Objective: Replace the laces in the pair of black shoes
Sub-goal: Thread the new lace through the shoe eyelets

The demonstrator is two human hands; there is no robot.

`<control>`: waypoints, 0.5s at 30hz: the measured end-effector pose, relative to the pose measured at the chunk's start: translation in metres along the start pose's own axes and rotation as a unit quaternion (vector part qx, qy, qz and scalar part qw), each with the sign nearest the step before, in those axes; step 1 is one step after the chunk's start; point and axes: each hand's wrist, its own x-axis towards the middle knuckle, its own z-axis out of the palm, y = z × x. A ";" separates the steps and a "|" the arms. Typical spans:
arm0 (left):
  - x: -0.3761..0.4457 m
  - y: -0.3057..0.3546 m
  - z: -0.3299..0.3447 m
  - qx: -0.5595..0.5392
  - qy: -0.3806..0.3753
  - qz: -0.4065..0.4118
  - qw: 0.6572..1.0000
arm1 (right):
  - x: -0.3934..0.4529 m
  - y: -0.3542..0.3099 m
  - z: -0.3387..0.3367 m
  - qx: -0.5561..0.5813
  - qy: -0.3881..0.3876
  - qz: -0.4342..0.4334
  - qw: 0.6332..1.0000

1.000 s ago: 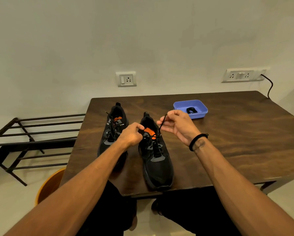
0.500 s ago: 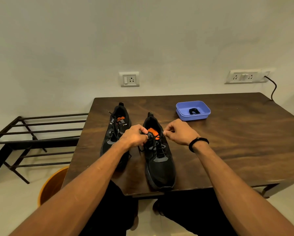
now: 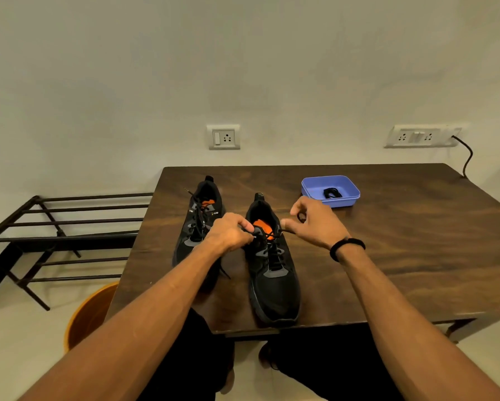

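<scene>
Two black shoes with orange insoles stand on the dark wooden table [image 3: 402, 244], toes toward me. The left shoe [image 3: 198, 227] keeps its lace, partly hidden by my left arm. The right shoe [image 3: 273, 282] lies between my hands. My left hand [image 3: 231, 234] grips the upper left side of the right shoe at its top eyelets. My right hand [image 3: 312, 222] pinches the black lace [image 3: 286, 230] just right of the shoe's top eyelet. A blue tray [image 3: 309, 188] at the back holds a coiled black lace [image 3: 332, 193].
A black metal rack [image 3: 60, 235] stands left of the table. An orange bucket [image 3: 87, 316] sits on the floor by the table's near left corner. Wall sockets and a black cable [image 3: 468, 157] are behind the table.
My right hand dropped from holding the lace raised above the shoe to the top eyelet, then drew the lace out to the right. My left hand stayed on the shoe.
</scene>
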 end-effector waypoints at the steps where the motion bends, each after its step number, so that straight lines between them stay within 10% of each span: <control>1: 0.001 -0.001 -0.001 0.013 0.020 0.010 1.000 | 0.001 0.003 0.003 -0.062 -0.033 0.002 0.998; 15: 0.000 -0.006 -0.017 0.075 0.073 -0.003 0.995 | -0.005 0.009 -0.026 0.057 -0.141 0.126 0.980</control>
